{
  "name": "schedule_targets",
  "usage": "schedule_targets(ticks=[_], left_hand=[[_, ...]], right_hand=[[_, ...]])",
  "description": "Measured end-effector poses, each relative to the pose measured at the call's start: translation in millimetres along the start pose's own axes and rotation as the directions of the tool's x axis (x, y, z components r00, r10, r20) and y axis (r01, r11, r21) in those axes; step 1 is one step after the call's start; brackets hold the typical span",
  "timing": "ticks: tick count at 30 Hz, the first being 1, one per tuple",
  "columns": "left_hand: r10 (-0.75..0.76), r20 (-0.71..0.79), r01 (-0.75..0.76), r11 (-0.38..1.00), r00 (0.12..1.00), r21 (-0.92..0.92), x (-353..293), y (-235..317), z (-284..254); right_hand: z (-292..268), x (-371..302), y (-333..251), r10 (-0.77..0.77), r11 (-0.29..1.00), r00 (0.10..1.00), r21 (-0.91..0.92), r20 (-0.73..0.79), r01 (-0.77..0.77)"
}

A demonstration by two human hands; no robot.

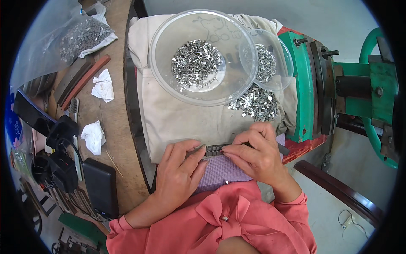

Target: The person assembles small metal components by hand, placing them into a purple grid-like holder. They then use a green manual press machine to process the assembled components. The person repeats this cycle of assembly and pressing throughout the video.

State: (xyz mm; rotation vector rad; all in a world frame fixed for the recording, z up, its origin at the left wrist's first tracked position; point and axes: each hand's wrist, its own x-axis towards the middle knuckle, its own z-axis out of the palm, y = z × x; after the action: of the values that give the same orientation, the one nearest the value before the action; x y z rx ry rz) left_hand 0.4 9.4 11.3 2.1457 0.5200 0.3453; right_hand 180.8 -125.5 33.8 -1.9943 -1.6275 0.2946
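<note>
A dark metal strip with a row of small slots or teeth [214, 150] lies level between my hands, above a purple woven cloth [220, 172]. My left hand [179, 171] closes its thumb and fingertips on the strip's left end. My right hand [260, 154] pinches it farther right, and its fingers hide that part. A dark flat end [283, 149] sticks out beyond my right hand; I cannot tell if it belongs to the strip. Just beyond, a loose heap of small shiny metal pieces [259, 103] rests on beige cloth [169, 122].
A large clear plastic bowl [154, 78] and a smaller one [287, 63] contain small metal pieces. On the right stands a green machine [302, 93] with protruding bolts. The wooden table [122, 161] at left bears a black power bank [100, 188], crumpled tissues [93, 136] and a brush [74, 106].
</note>
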Motion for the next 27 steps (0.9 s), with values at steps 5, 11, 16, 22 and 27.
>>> schedule_targets(ticks=[5,11,16,22,27], left_hand=[[0.011,-0.008,-0.011,1.0,1.0,0.004,0,0,1],[0.018,0.0,-0.018,1.0,1.0,-0.003,-1,-1,0],[0.016,0.005,-0.016,1.0,1.0,-0.003,-1,0,1],[0.01,0.015,-0.01,1.0,1.0,-0.006,-2,0,-1],[0.014,0.023,-0.014,1.0,1.0,-0.007,-2,-1,-1]], right_hand=[[2,1,-5,-0.023,0.996,1.0,-0.092,0.005,0.023],[0,5,-10,-0.071,0.98,0.997,-0.184,0.033,0.076],[0,5,-17,-0.065,0.962,0.997,-0.262,0.031,0.07],[4,2,-19,-0.027,0.959,1.0,-0.283,-0.004,0.025],[-3,4,-16,0.016,0.984,1.0,-0.179,-0.002,-0.016]])
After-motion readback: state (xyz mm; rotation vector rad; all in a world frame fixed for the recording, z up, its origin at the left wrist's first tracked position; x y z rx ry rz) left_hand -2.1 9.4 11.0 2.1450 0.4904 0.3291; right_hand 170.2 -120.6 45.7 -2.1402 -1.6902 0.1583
